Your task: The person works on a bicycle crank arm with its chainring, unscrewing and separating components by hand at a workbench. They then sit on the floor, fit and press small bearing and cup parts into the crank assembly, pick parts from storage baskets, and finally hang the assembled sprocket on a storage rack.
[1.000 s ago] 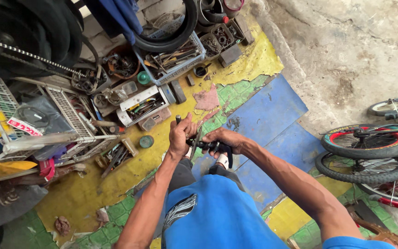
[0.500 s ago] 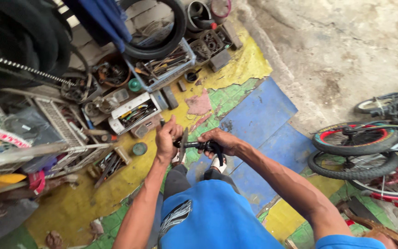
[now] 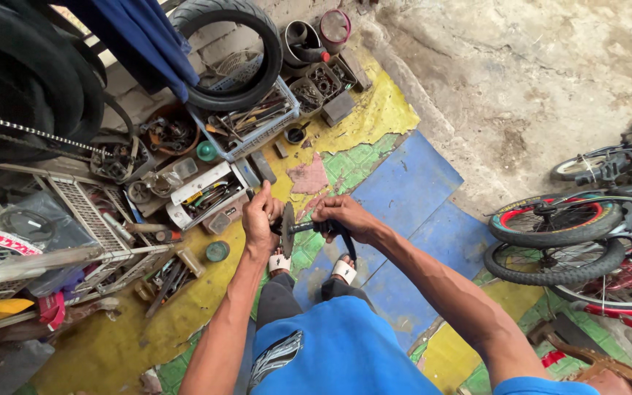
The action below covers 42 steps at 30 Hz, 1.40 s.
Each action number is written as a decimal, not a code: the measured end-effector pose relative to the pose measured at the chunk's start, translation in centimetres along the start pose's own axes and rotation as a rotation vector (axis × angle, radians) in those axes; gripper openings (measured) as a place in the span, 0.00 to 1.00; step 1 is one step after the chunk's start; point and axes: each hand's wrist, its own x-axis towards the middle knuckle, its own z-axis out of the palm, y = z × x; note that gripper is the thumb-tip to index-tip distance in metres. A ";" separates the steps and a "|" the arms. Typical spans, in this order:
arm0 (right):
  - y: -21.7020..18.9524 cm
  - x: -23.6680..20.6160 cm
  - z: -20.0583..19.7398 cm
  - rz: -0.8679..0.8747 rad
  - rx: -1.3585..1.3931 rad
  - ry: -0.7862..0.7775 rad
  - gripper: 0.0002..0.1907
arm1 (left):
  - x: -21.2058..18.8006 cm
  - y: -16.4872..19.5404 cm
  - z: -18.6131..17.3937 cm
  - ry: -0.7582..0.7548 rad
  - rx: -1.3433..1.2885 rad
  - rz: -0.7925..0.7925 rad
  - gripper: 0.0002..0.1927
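In the head view I sit or crouch over a painted floor, both arms stretched forward. My left hand [image 3: 260, 219] grips a dark toothed sprocket disc [image 3: 287, 230] by its left side, fingers wrapped over a small tool or bolt at its top. My right hand [image 3: 345, 216] is closed around the black crank arm [image 3: 309, 227] that joins the sprocket, with a curved black part hanging below it. The assembly is held in the air above my sandalled feet [image 3: 344, 271].
White trays of tools [image 3: 206, 196] and a basket of wrenches [image 3: 246, 121] lie ahead. A tyre [image 3: 232, 51] leans on the wall. Wire racks [image 3: 74, 219] stand left, small bicycles [image 3: 579, 234] right. A green tin [image 3: 217, 251] sits by my left forearm.
The view has tilted, so the floor and my hands sit higher and more central. My hands keep their grip on the crank and sprocket, which have turned slightly.
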 end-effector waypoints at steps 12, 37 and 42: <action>2.8 -1.9 -2.3 -0.149 0.039 0.066 0.06 | 0.1 -2.2 1.3 -0.036 0.094 -0.036 0.30; 0.2 -11.9 -8.4 -0.303 0.112 0.463 0.10 | 6.3 -11.7 6.5 -0.142 -0.002 -0.343 0.29; 1.4 -12.2 -10.2 -0.200 0.298 0.506 0.11 | 6.9 -11.9 7.7 -0.142 -0.111 -0.404 0.23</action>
